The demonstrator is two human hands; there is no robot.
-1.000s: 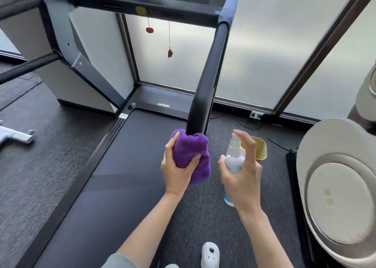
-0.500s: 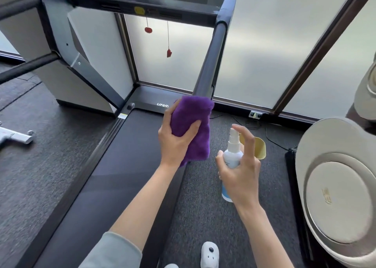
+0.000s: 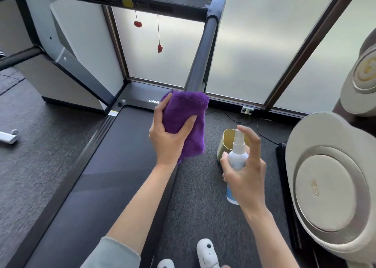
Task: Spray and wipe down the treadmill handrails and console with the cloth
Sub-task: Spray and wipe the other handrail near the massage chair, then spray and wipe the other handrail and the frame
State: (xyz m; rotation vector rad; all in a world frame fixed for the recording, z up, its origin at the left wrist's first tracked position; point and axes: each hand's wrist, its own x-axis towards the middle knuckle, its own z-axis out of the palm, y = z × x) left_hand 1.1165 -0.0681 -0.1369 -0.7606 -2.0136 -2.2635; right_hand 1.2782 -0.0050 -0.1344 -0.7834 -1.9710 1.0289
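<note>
Single wide-angle view, looking forward and down from head height, sitting close over both hands, taking in the treadmill deck (image 3: 97,186) and window (image 3: 254,44) ahead

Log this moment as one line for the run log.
left hand: purple cloth wrapped around right handrail | right hand: spray bottle, finger on nozzle | console: not being wiped

Dark grey carpet (image 3: 36,162) is laid across the floor. Frosted windows (image 3: 254,50) in dark brown frames (image 3: 305,50) are set along the far side, and soft daylight is let through them. A rounded beige chair (image 3: 329,188) is placed at the right. A socket (image 3: 247,110) is fixed low by the window.
</note>
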